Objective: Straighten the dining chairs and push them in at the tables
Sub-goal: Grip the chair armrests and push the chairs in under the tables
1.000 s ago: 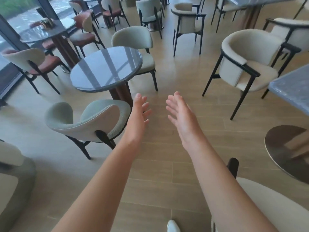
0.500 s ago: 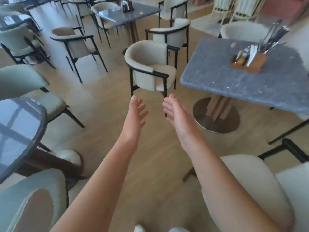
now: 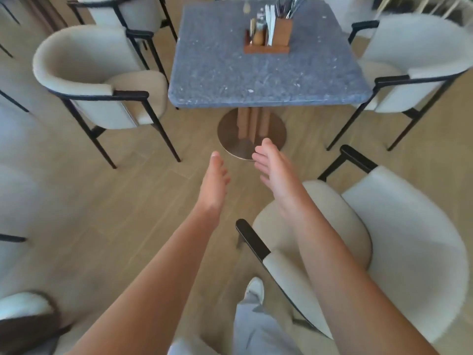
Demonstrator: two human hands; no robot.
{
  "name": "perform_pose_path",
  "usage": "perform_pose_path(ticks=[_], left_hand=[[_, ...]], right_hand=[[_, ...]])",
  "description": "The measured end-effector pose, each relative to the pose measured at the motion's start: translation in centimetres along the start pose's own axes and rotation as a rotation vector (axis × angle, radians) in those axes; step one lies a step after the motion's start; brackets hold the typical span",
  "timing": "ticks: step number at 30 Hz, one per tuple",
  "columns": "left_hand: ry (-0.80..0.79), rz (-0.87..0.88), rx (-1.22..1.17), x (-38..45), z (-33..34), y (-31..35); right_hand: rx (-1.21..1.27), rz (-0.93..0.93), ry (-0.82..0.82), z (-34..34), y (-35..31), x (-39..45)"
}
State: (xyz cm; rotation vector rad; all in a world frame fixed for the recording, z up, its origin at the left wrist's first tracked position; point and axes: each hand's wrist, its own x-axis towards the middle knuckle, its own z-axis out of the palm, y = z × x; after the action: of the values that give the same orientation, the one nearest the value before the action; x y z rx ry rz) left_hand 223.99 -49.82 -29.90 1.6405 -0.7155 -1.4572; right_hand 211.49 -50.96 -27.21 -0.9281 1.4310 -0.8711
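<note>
While both hands (image 3: 213,187) hover empty, cutlery fills the caddy (image 3: 268,38).

Pale wood-plank floor (image 3: 107,201) in soft light, round metal pedestal base (image 3: 230,142) standing on it.

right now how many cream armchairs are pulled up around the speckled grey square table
4. One cream upholstered armchair on the table's left, one on its right, one nearest the camera under the right forearm, and one at the far left corner. Others beyond the frame edges may be hidden.
</note>
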Motion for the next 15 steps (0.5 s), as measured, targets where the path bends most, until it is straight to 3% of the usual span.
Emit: perform_pose_path(ticks=[15], left_hand=[[0.005, -0.396, 0.167, 10.3, 4.0, -14.2]], right_hand=[[-0.275, 0.343, -0.004, -2.1, 13.9, 9.5]])
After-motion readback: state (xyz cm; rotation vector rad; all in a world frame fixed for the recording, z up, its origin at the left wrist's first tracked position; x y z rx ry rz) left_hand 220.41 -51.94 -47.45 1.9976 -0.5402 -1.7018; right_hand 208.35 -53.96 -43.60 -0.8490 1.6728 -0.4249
